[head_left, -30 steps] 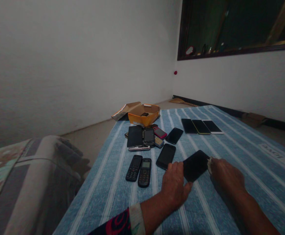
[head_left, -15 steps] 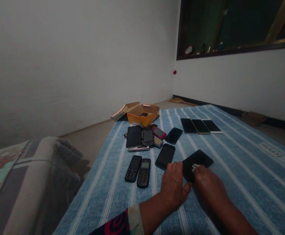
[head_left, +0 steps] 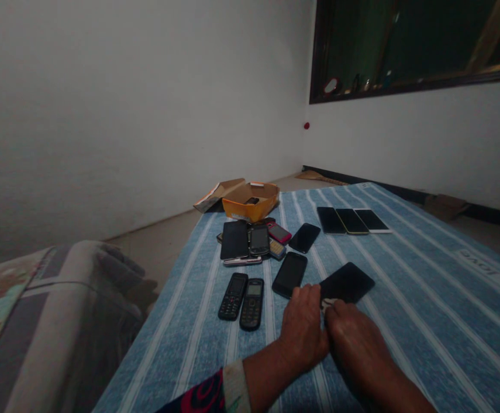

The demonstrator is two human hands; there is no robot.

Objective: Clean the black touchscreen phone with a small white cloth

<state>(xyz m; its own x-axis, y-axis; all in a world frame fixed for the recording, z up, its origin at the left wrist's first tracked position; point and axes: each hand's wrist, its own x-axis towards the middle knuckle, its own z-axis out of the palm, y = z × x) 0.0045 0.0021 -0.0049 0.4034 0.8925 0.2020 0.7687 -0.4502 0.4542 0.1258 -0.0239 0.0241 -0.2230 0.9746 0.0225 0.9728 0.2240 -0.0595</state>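
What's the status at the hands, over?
Left hand at left end of large black phone. Right hand holding white cloth or tissue against it. Second phone close beside left hand.

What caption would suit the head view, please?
Left hand at a dark phone, right hand holding a pale wad there.

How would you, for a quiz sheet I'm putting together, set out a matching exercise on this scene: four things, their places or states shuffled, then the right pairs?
Things
1. Left hand
2. Right hand
3. Orange box
4. White-edged phone

Places or states
A. At the right end of the row of three phones
B. Pale scrap at its fingertips
C. Standing open near the far end of the striped cloth
D. Below it, a pale cuff on a patterned sleeve

Pairs
1-D; 2-B; 3-C; 4-A
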